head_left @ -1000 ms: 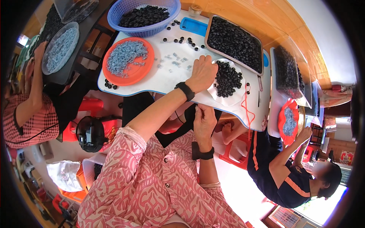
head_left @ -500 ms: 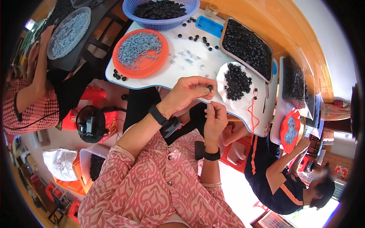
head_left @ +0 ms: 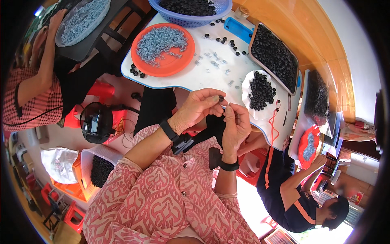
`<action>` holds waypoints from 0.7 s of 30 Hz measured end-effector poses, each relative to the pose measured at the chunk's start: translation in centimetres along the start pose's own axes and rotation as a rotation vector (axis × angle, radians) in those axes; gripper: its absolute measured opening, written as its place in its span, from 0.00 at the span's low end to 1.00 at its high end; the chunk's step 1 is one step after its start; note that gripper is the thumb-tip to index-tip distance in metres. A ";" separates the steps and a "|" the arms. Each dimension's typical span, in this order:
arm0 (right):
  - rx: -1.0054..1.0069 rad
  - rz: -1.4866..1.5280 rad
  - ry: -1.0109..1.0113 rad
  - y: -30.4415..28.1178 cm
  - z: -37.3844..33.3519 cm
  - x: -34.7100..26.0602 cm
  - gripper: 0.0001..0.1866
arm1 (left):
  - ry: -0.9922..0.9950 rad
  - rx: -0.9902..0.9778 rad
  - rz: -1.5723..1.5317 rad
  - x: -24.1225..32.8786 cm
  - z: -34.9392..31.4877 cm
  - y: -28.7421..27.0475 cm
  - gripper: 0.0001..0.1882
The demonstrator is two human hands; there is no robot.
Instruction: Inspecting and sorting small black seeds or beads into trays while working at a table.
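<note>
We pinch one black ring (head_left: 221, 98) in our left hand (head_left: 199, 109); our right hand (head_left: 237, 126), fingertips pinched, meets it below the white table (head_left: 227, 69).

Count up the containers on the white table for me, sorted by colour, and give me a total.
Orange plate holding silvery bits: 1
Blue basket holding black rings: 1
Dark tray holding black rings: 1
White dish holding black rings: 1
Total: 4

A second orange plate sits on the neighbouring table, not counted. The left hand and right hand meet over one black ring.
</note>
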State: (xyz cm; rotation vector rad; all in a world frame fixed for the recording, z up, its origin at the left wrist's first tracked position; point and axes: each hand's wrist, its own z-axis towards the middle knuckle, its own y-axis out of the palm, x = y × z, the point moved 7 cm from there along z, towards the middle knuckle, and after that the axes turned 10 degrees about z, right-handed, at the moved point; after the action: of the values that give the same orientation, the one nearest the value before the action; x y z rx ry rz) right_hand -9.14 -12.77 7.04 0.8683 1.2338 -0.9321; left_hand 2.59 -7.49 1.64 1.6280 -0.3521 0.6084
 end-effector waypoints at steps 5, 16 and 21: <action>-0.029 -0.038 -0.037 0.6 0.2 0.0 0.04 | 0.014 0.080 0.099 0.5 -0.6 -0.4 0.13; -0.025 -0.124 -0.147 0.6 0.1 -0.3 0.05 | 0.049 0.101 0.100 0.9 -1.0 -0.7 0.13; -0.022 -0.103 -0.074 0.6 -0.2 -0.3 0.05 | 0.025 0.069 -0.056 1.6 -1.3 -0.7 0.14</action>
State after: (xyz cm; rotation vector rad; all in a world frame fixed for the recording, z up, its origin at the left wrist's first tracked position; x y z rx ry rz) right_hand -8.64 -12.34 7.33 0.7523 1.2313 -1.0221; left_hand 4.03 -5.94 2.03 1.6895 -0.2688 0.6029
